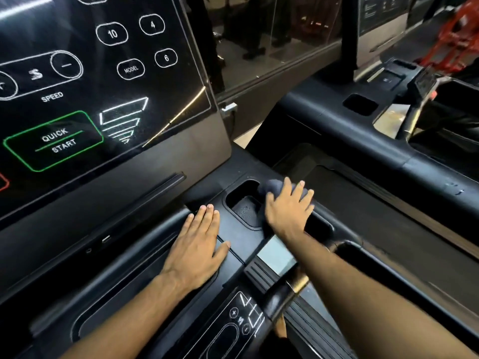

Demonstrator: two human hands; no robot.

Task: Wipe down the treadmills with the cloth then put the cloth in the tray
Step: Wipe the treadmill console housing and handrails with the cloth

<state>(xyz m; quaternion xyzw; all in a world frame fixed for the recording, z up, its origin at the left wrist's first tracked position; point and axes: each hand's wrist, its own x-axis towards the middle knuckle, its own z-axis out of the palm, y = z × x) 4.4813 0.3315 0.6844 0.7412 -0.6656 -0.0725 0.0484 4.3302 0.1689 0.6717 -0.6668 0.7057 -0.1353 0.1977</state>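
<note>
- head view: your right hand (287, 207) lies spread over the dark cloth (273, 186), fingers fanned and near straight, pressing it down rather than clutching it. the cloth is bunched under the palm and shows past the fingertips.
- the cloth sits on the console ledge (237, 240) of the near treadmill, at the right rim of a small moulded tray (245, 209). a second recess (320, 225) lies just right of the hand. cannot tell which one the task means.
- left hand (199, 242) is flat on the ledge just left of the tray, fingers together and straight, holding nothing. it reads as a brace.
- judgement: you are mid-wipe around the recesses, and the cloth is not yet in the tray.
- to do it well, press through the palm so the whole wad drags, not just the fingertips. work the rims and the ridge between the recesses, where grime would lodge. the tray floor looks speckled, so it likely wants a pass too.
- mind the glossy control panel (77, 86) with quick start on it. a stray press might wake the belt.
- the silver plate (277, 255) by your right wrist is in reach for a later pass.
- the task says treadmills, so the neighbouring treadmill (337, 130) on your right likely needs its turn before the cloth goes down.
</note>
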